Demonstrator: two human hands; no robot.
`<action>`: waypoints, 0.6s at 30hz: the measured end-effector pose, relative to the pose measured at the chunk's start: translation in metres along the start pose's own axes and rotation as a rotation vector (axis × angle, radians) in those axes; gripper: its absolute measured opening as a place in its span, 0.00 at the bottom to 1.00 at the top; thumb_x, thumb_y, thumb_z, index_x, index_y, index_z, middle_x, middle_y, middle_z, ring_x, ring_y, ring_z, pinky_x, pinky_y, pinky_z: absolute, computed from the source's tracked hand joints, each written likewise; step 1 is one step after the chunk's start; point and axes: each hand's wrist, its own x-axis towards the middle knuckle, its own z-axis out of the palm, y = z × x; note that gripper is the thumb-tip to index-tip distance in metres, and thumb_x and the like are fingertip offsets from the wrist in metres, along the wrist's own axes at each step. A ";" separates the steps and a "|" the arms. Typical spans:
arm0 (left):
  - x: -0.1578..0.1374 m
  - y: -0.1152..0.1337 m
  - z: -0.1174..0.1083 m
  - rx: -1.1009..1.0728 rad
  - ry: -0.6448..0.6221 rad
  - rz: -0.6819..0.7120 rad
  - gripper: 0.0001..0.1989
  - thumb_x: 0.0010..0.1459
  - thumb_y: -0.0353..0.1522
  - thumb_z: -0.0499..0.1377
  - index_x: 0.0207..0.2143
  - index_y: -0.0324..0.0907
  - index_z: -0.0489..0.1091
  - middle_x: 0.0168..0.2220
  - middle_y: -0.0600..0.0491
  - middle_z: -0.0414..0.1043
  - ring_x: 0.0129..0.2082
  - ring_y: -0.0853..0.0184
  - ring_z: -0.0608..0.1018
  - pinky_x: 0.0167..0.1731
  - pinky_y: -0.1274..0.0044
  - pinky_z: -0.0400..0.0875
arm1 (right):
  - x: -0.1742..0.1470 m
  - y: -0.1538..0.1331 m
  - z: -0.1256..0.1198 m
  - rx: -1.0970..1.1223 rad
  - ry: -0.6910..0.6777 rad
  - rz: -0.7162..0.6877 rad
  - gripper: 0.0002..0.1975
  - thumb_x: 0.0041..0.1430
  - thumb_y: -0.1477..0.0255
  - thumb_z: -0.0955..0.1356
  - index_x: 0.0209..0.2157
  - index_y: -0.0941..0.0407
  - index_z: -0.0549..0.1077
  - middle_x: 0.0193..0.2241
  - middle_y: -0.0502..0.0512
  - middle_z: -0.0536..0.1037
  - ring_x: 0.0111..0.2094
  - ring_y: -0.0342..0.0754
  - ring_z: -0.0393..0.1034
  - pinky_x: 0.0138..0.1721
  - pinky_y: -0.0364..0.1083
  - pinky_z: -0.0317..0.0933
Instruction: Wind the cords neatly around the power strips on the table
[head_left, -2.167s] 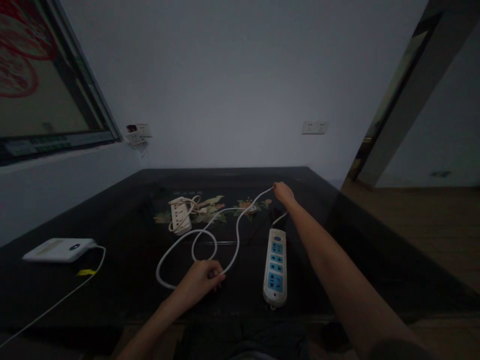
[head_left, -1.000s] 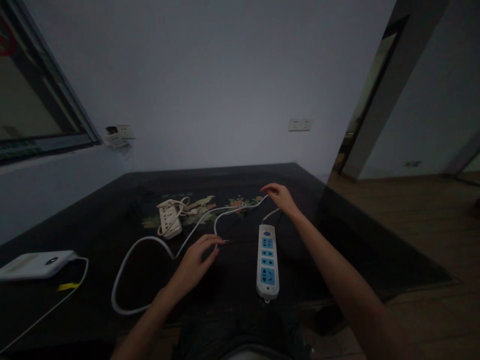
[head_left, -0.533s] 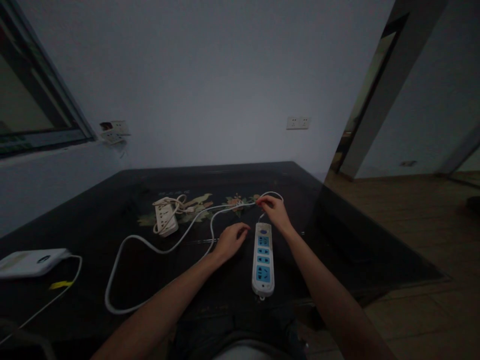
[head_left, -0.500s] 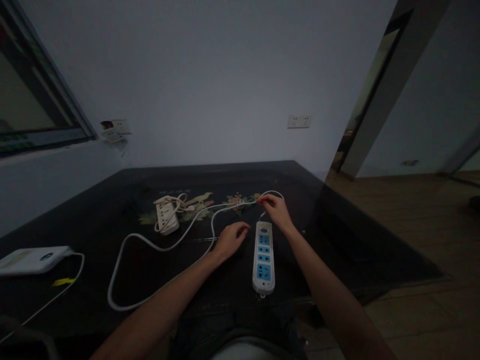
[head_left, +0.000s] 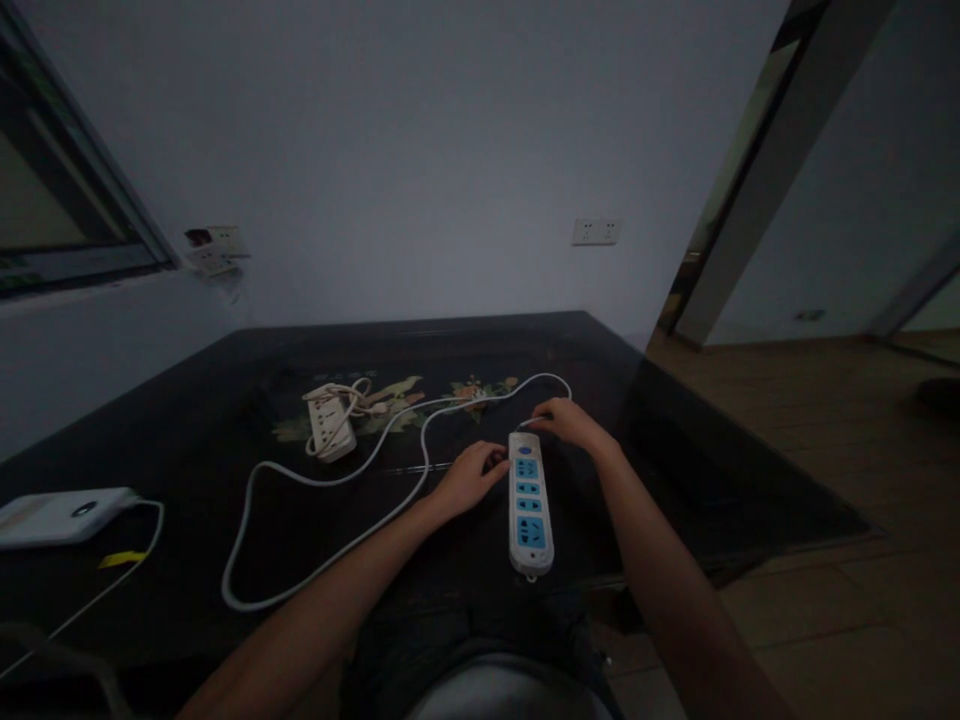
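A white power strip [head_left: 531,505] with blue socket panels lies lengthwise on the dark tabletop, its cord end pointing away from me. Just past that end, my right hand [head_left: 568,422] pinches the white cord [head_left: 541,377] close to where it enters the strip. My left hand [head_left: 474,472] rests at the strip's upper left edge, fingers loosely curled and thumb apart, with nothing visible in it. Its fingertips are close to the casing; whether they touch it I cannot tell. The cord arcs behind the right hand, then runs left in a wide loop.
An older white power strip [head_left: 331,425] wrapped in its own cord lies on the left of the black table [head_left: 420,340]. Further left are a white device [head_left: 64,518] with a thin cable and a yellow tag [head_left: 122,559]. Wall sockets [head_left: 596,232] are behind the table.
My right hand has come down along the cord toward the strip's end. My left hand has shifted slightly right, to the strip's side. The view has tilted a little.
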 end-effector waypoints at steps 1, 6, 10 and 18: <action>0.000 0.000 0.000 0.007 -0.002 -0.001 0.18 0.60 0.41 0.53 0.46 0.38 0.69 0.40 0.45 0.72 0.42 0.60 0.73 0.44 0.70 0.67 | 0.000 -0.002 0.000 0.009 0.010 -0.009 0.04 0.51 0.73 0.71 0.25 0.53 0.79 0.26 0.52 0.79 0.29 0.48 0.72 0.30 0.42 0.56; 0.005 -0.001 -0.001 -0.176 -0.007 -0.131 0.23 0.60 0.39 0.55 0.55 0.37 0.61 0.43 0.45 0.72 0.42 0.61 0.74 0.46 0.68 0.67 | 0.001 -0.018 -0.001 0.096 0.108 -0.052 0.10 0.55 0.69 0.68 0.23 0.55 0.75 0.19 0.49 0.73 0.24 0.44 0.66 0.27 0.41 0.52; 0.008 0.000 -0.005 -0.534 -0.009 -0.267 0.28 0.60 0.38 0.55 0.59 0.37 0.53 0.40 0.45 0.74 0.41 0.61 0.76 0.45 0.67 0.68 | 0.002 -0.036 0.001 0.221 0.247 -0.070 0.13 0.59 0.66 0.65 0.23 0.56 0.73 0.17 0.47 0.69 0.22 0.43 0.63 0.26 0.41 0.51; -0.003 0.017 -0.008 -1.009 -0.222 -0.303 0.33 0.50 0.39 0.65 0.56 0.41 0.58 0.50 0.41 0.69 0.47 0.56 0.75 0.42 0.67 0.71 | 0.002 -0.056 0.009 0.491 0.410 -0.064 0.13 0.57 0.61 0.65 0.29 0.56 0.75 0.18 0.48 0.68 0.21 0.43 0.62 0.23 0.41 0.54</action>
